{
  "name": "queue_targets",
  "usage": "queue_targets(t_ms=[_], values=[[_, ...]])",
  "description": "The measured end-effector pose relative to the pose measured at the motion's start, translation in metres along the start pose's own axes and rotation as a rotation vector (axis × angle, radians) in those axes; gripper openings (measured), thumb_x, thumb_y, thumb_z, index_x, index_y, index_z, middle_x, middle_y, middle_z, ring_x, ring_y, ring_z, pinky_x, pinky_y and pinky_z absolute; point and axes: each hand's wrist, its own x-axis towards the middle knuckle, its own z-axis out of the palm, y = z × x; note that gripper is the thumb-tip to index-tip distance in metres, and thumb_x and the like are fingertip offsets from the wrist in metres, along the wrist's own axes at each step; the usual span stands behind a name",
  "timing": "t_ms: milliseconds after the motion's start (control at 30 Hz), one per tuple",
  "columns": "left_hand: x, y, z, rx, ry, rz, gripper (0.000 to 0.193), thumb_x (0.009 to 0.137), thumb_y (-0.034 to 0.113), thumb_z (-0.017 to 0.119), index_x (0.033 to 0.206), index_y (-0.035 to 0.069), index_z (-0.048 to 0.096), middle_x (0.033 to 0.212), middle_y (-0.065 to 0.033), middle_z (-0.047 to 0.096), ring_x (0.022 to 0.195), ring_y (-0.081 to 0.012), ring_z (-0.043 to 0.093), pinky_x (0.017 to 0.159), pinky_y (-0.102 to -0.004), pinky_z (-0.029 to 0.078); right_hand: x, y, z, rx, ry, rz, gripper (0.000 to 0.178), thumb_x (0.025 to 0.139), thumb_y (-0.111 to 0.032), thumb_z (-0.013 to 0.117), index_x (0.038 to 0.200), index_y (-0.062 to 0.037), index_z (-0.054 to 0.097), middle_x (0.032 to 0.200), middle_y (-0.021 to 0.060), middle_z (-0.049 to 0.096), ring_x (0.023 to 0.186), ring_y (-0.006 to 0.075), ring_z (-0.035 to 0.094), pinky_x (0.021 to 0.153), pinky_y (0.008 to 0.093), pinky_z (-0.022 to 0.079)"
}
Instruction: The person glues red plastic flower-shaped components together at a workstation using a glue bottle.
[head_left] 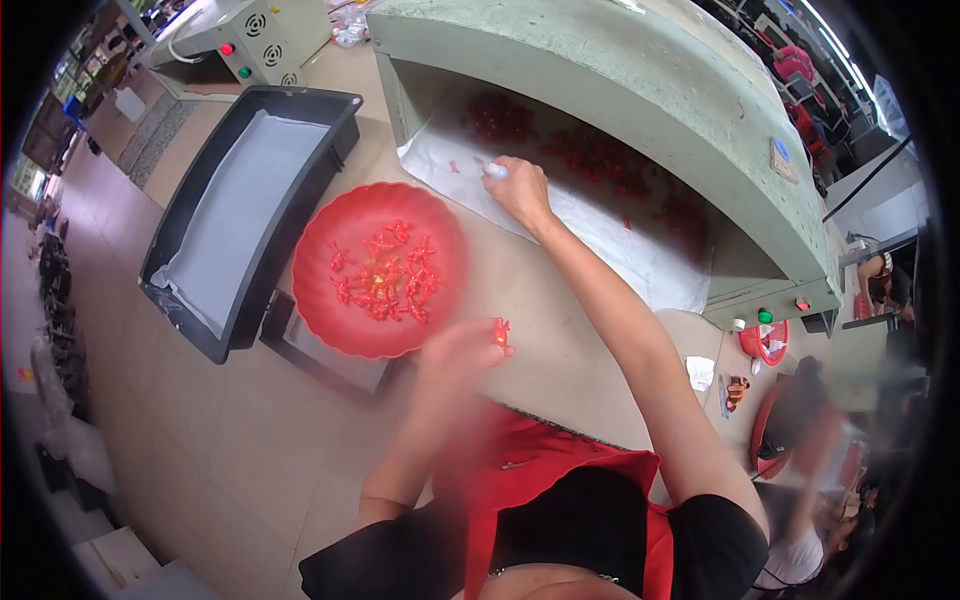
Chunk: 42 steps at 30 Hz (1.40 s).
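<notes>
The person's left hand [455, 348], partly blurred, is closed at the fingertips on a small red figure-like piece [501, 336], just beside a round red plastic bowl with a wavy rim [451, 235]. The piece is above the beige counter [565, 320], outside the bowl. In the bowl lies a loose heap of small red pieces [385, 285], with some yellow spots among them.

The right hand [524, 190] is stretched forward, at the opening of a pale green metal housing with a wide arched front [620, 90]. Its fingers are closed around a small white object [495, 172]; what object it is, one cannot tell. Under this hand a white sheet [640, 270] covers the floor of the housing, and farther inside, in the shadow, are many dark red pieces [600, 160].

To the left of the bowl, a long black rectangular tray [297, 215] holds a pale lining sheet [240, 220]. On the other side, near the housing's green button [765, 315], there stands a small red plastic basket [770, 347], and a white folded piece [700, 373] lies near it.
</notes>
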Motion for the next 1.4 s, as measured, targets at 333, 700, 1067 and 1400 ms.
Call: queue_targets(t_ms=[333, 700, 1067, 1400], values=[[-0.026, -0.013, 0.000, 0.021, 0.075, 0.000, 0.029, 0.081, -0.003, 0.059, 0.109, -0.001, 0.057, 0.105, -0.0107, 0.062, 0.091, -0.0155, 0.062, 0.083, -0.0315, 0.052, 0.018, -0.015, 0.044, -0.107, 0.046, -0.060, 0.034, 0.067, -0.028, 0.070, 0.095, -0.0085, 0.069, 0.090, 0.0197, 0.065, 0.086, 0.0363, 0.062, 0.079, 0.0429, 0.049], [0.001, -0.005, 0.023, -0.037, 0.024, 0.144, 0.030, 0.079, -0.007, 0.059, 0.109, -0.005, 0.056, 0.097, -0.0109, 0.063, 0.083, -0.0159, 0.062, 0.081, -0.0325, 0.052, -0.124, -0.003, -0.092, 0.692, -0.129, 0.217, 0.006, 0.079, -0.009, 0.062, 0.080, -0.0036, 0.062, 0.072, 0.0037, 0.061, 0.056, 0.0081, 0.054, 0.046, 0.0212, 0.039], [0.014, -0.037, 0.097, 0.229, -0.167, 0.262, 0.029, 0.077, -0.007, 0.064, 0.105, -0.002, 0.060, 0.101, -0.0077, 0.059, 0.092, -0.0153, 0.061, 0.082, -0.0281, 0.050, -0.242, 0.002, -0.194, 0.757, -0.128, 0.059, 0.009, 0.076, 0.001, 0.066, 0.085, -0.0006, 0.066, 0.081, 0.0034, 0.065, 0.073, 0.0105, 0.059, 0.067, 0.0226, 0.046], [0.010, -0.049, 0.136, 0.481, -0.168, 0.458, 0.030, 0.074, -0.010, 0.065, 0.102, -0.001, 0.061, 0.100, -0.0100, 0.056, 0.088, -0.0181, 0.063, 0.078, -0.0301, 0.056, -0.261, 0.023, -0.213, 0.560, 0.119, -0.018, 0.019, 0.068, 0.006, 0.071, 0.085, 0.0006, 0.064, 0.081, 0.0075, 0.064, 0.073, 0.0123, 0.059, 0.063, 0.0223, 0.045]])
